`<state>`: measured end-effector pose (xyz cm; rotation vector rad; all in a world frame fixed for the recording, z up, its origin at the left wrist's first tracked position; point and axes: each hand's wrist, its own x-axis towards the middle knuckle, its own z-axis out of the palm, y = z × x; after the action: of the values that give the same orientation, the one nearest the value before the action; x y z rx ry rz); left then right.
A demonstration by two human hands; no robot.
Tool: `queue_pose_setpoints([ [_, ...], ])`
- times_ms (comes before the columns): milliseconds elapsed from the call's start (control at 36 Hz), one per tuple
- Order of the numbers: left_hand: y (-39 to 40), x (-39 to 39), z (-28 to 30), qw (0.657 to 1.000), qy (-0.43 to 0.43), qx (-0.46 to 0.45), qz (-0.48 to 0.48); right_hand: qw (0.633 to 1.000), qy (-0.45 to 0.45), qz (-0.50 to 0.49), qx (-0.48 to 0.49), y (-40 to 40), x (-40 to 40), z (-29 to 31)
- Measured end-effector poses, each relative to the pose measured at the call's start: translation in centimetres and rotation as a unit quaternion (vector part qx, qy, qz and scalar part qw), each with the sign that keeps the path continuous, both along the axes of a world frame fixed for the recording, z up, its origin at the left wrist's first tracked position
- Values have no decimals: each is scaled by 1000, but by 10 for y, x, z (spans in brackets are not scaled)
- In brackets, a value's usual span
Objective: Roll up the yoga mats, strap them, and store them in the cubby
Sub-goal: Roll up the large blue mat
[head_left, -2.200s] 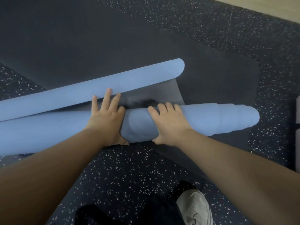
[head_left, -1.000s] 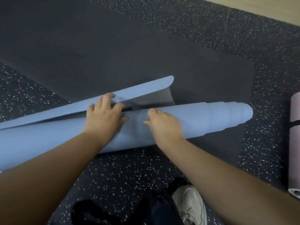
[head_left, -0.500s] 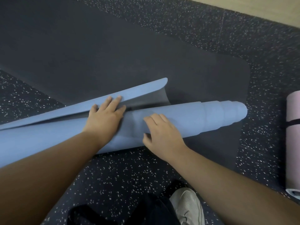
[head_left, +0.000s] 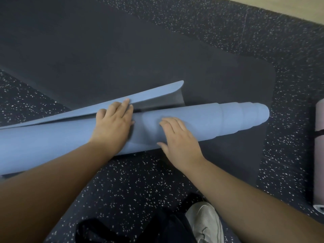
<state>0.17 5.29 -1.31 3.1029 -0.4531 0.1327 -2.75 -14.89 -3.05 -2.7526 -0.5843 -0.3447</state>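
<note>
A blue yoga mat (head_left: 201,120) lies almost fully rolled across the floor, its right end telescoped into steps. A short loose flap (head_left: 154,92) of it stands up behind the roll. My left hand (head_left: 114,123) lies on top of the roll with its fingertips against the flap's edge. Flat on the roll's near side, just to the right, rests my right hand (head_left: 177,137) with its fingers spread. A dark grey mat (head_left: 122,50) lies unrolled under and beyond the blue one.
A pink rolled mat (head_left: 319,155) with a black strap lies at the right edge. The floor is black speckled rubber (head_left: 133,181); a pale wooden strip (head_left: 280,7) runs along the top right. My white shoe (head_left: 205,223) and dark trouser leg are at the bottom.
The loose flap has shortened as the roll turned away from me. My right hand slid back down the roll's near side. The view shifted left, bringing the pink mat in.
</note>
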Motion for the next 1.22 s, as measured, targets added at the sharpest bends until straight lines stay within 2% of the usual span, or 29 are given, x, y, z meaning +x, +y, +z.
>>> queue_pose_setpoints([
  [111, -1, 3, 0, 1000, -14, -1, -7, 999, -30, -9, -17, 0, 4, -3],
  [222, -4, 5, 6, 997, 76, -24, 16, 999, -40, -23, -17, -3, 0, -9],
  [306, -6, 10, 7, 997, 49, -56, -19, 997, -43, -56, -8, -5, -4, -13],
  [417, -18, 26, 9, 998, 19, -60, -17, 997, -49, -57, -13, -9, -4, -13],
  [611, -31, 47, 3, 998, 12, 19, 55, 998, -60, -24, 17, -17, -3, -19],
  [750, -28, 51, 3, 997, 26, 51, 60, 998, -56, 5, -17, -22, -5, -20],
  [1028, -22, 53, 23, 991, 72, -66, 88, 994, -39, -72, -66, -17, 3, -19],
  [1222, -20, 44, 27, 990, 73, -77, 88, 994, -2, -105, -3, -9, 14, -10],
])
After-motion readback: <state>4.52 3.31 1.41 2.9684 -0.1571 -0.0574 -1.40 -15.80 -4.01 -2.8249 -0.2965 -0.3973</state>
